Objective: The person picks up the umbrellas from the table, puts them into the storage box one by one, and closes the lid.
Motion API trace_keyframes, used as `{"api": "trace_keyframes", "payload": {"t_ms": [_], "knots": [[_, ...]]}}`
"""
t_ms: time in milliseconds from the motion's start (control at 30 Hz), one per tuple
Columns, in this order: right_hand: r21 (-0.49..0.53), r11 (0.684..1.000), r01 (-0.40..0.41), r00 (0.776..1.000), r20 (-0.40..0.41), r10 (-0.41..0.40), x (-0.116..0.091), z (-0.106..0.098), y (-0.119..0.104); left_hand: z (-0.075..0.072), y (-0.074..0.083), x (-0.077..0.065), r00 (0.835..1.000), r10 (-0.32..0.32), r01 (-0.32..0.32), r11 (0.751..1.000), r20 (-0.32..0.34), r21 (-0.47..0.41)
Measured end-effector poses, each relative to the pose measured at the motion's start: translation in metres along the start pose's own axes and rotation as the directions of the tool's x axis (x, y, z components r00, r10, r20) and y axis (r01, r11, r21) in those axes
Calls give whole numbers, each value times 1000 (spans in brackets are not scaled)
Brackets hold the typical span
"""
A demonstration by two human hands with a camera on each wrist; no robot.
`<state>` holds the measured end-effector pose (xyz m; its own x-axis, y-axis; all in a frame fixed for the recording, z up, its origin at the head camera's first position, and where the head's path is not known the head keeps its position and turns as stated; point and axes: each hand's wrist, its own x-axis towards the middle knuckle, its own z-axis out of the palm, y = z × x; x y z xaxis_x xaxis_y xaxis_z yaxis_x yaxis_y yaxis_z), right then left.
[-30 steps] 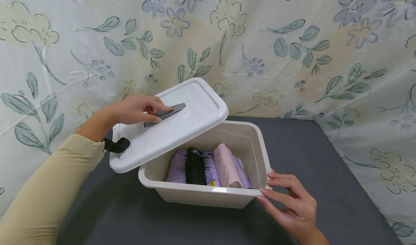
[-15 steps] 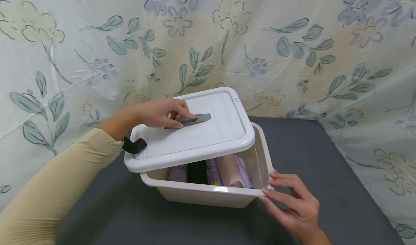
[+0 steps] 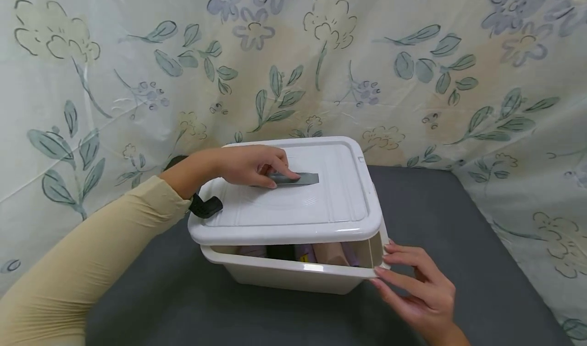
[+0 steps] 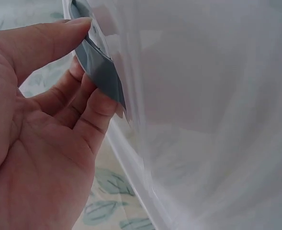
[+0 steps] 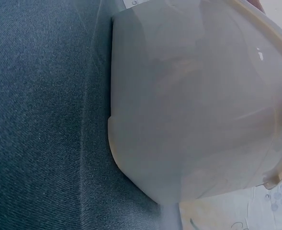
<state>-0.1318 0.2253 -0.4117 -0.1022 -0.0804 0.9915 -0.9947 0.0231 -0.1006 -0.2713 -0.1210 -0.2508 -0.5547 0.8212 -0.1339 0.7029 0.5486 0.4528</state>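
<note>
My left hand [image 3: 252, 165] pinches the grey handle [image 3: 304, 178] of a white lid [image 3: 339, 203]. In the left wrist view, thumb and fingers close around that handle [image 4: 102, 72]. The lid hangs just above a beige storage box [image 3: 293, 280], covering most of its opening, with a gap along the front. Through the gap show rolled fabric pieces: a dark roll [image 3: 281, 253], a pink roll [image 3: 329, 254] and purple ones. At the box's front right corner, my right hand [image 3: 419, 290] grips the rim. The right wrist view mostly shows the box's outer wall [image 5: 188, 96].
The box stands on a dark grey surface [image 3: 426, 208]. Behind and to the right hangs a floral-patterned cloth [image 3: 348, 81]. A black strap [image 3: 206, 207] at my left wrist lies against the lid's left end.
My left hand has brought the lid rightward and levelled it, so it covers far more of the box and its rolls. The right hand has kept its hold on the corner.
</note>
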Motion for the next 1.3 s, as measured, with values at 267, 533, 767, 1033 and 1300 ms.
{"api": "trace_keyframes", "payload": {"t_ms": [267, 533, 767, 1033, 1300], "knots": [[-24, 999, 24, 999, -41, -25, 2, 3, -1, 8, 7, 9, 999, 27, -27, 1000, 47, -3], [-36, 998, 60, 995, -83, -62, 3, 4, 0, 12, 12, 14, 997, 35, -35, 999, 74, 4], [-84, 996, 33, 994, -102, -41, 8, 4, 0, 15, 15, 17, 996, 30, -31, 999, 90, 7], [-83, 993, -89, 995, -41, 86, 16, 8, -4, 20, 17, 21, 992, 49, -52, 998, 114, 21], [-126, 985, -122, 992, 2, 123, 13, 11, -4, 23, 18, 23, 991, 15, -14, 1000, 133, -8]]}}
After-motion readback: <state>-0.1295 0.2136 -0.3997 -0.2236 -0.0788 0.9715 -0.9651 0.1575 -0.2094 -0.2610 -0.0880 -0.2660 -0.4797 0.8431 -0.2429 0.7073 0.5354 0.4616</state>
